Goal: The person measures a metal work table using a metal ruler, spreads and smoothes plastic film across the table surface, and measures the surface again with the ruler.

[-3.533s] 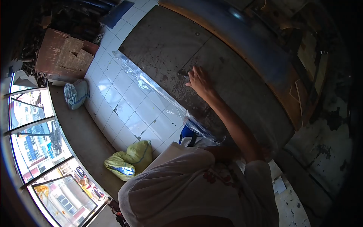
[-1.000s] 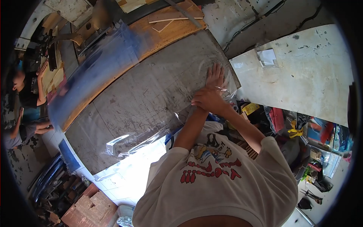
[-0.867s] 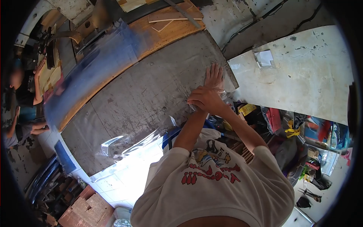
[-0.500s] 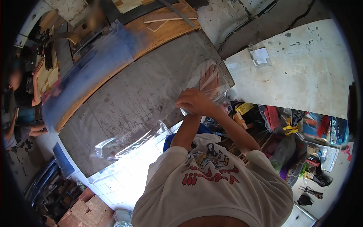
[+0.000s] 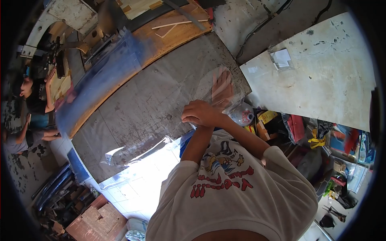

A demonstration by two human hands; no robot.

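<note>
My left hand lies flat with its fingers stretched out, seen through a clear plastic sheet on the worn grey board. My right hand crosses over the left wrist, its fingers bent and closed on the clear plastic near the board's front edge. The exact grip of the fingertips is hidden. Loose plastic hangs, crumpled and shiny, along the front edge of the board.
Behind the board runs a wooden bench with blue-stained plastic. A pale panel stands right; a plastic bottle and clutter sit below it. Two people are at the far left. A brown box is lower left.
My right hand has shifted slightly left and down, nearer the left wrist. The left hand stays flat under the plastic. The view has moved a little, and the bottle now shows more.
</note>
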